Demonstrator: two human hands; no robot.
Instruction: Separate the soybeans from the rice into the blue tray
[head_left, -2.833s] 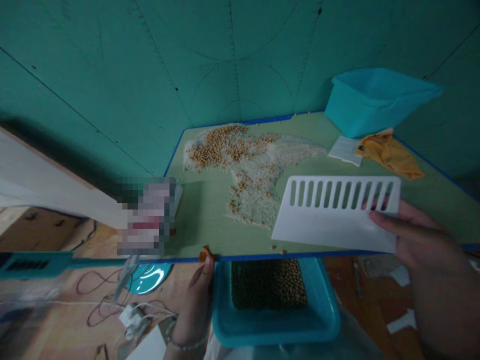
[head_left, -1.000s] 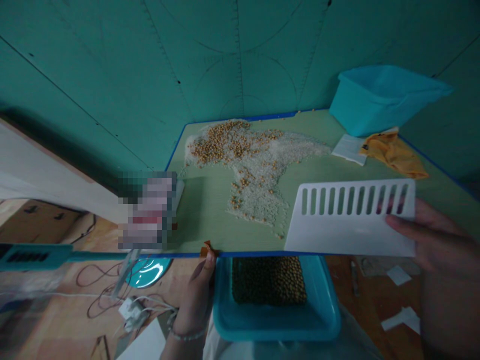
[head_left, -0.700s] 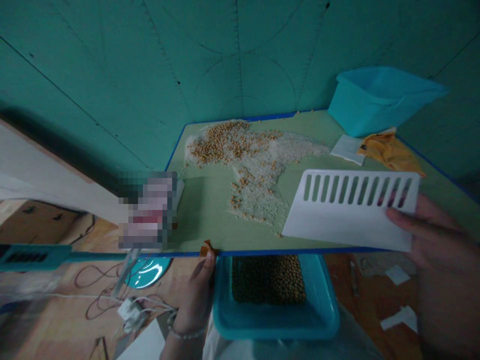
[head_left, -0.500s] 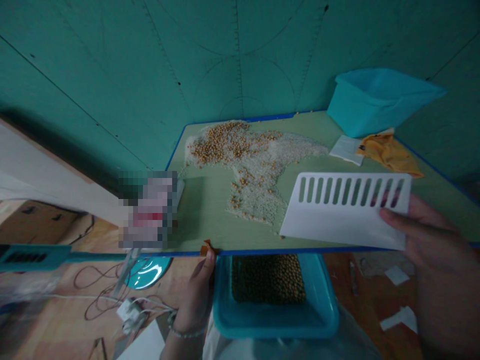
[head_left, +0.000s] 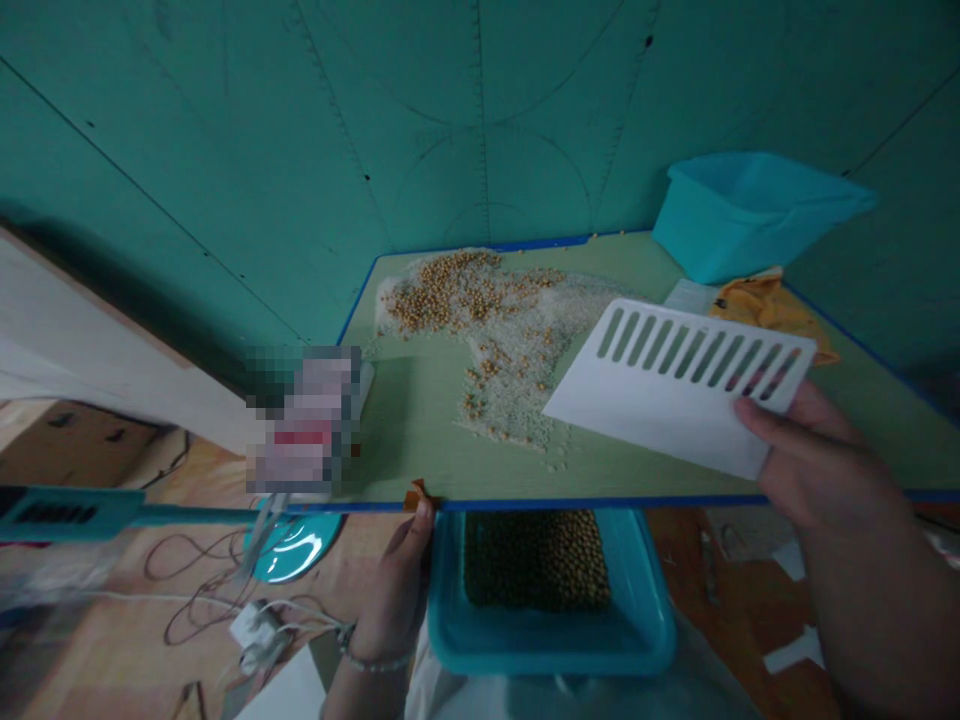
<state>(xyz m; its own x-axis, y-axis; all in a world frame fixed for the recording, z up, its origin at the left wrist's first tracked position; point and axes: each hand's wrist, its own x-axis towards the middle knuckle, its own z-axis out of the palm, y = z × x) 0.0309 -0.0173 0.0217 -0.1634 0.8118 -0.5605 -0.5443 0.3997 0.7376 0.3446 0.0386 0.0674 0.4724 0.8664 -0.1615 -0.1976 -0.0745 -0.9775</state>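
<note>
My right hand (head_left: 821,470) grips a white slotted scraper (head_left: 675,385) by its right end, holding it tilted just above the green table (head_left: 420,430). The scraper's left edge hangs beside a spread of white rice mixed with yellow beans (head_left: 495,325). Below the table's front edge my left hand (head_left: 397,590) holds a turquoise tub (head_left: 551,645) by its left rim, thumb up against the edge. The tub contains a layer of beans (head_left: 536,560).
A second turquoise tub (head_left: 750,215) stands at the back right corner, with an orange cloth (head_left: 769,310) and a white paper beside it. Green panels wall the table behind. A blurred package sits at the table's left edge. Cables and a teal plate (head_left: 289,550) lie on the floor.
My right hand has lifted the scraper off the front edge and swung it up and leftward toward the rice, now tilted. The left hand and the tub stay put.
</note>
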